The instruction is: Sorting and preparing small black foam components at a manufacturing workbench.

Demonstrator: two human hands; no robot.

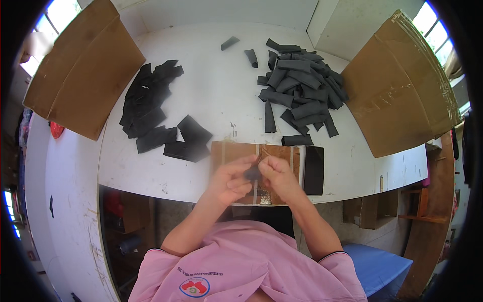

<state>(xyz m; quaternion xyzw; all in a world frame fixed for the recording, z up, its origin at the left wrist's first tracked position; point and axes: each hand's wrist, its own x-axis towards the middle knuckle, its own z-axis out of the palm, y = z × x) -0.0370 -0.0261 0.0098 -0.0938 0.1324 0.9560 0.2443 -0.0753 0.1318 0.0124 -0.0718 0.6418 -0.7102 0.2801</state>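
Over a brown board [220,151] with pale stripes, both my hands meet around a small dark grey piece of sheet material [252,173]. My left hand [231,180] grips it from the left, the fingers curled and the thumb near its upper end. My right hand [278,176] is closed in a pinch at its upper right edge. Part of the piece is covered by my fingers, and a thin strip shows above them; its kind is too small to tell. To the left lie flat black sheet pieces [188,135]. A heap of dark grey rolled sleeves [308,108] lies to the far right.
A black flat slab [314,171] lies right of the board. Cardboard panels stand at left [85,70] and right [402,85]. Two loose sleeves, one upper [230,43] and one lower [251,58], lie at the back of the white table [211,90]. Below right is a blue-covered surface [377,267].
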